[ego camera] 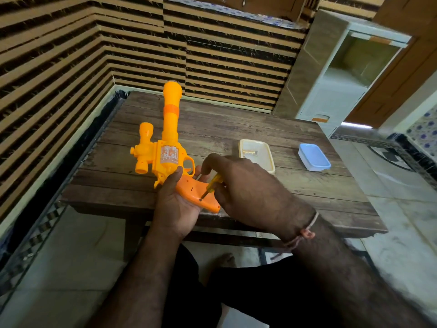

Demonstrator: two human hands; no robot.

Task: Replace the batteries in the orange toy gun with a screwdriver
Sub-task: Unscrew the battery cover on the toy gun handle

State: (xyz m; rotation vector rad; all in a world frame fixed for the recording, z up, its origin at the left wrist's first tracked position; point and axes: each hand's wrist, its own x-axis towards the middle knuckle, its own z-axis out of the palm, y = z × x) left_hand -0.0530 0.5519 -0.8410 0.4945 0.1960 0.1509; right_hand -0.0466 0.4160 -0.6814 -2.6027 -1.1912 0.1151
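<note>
— Holding the toy gun (165, 147) steady comes first, doesn't it?

— Yes. The left hand (176, 202) wraps its fingers round the grip from below, thumb laid along the side, so the gun hangs just above the near edge of the worktop (236, 129) with its barrel pointing away. That grip looks firm enough, I'd say, provided it doesn't twist.

— And the screwdriver (211, 185)?

— The right hand (246, 185) pinches its yellow handle in curled fingers, and the tip sits on the flat side of the grip, near the butt. I'd judge the screw of the battery cover is there, though the screw itself is too small to make out. Best to keep the shaft square to the plastic and press in while turning, or the tip may slip and scar the surface.

— What's the gun like to handle?

— Smooth, glossy moulded plastic: yellow-orange body, long round barrel with a darker band, a stubby scope on its left side, a deeper orange grip. Slippery, probably.

— Further right?

— An open cream rectangular tub (256, 157) with something small and metallic inside, then a closed box with a blue lid (314, 157), both on the worktop's wood-plank surface.
</note>
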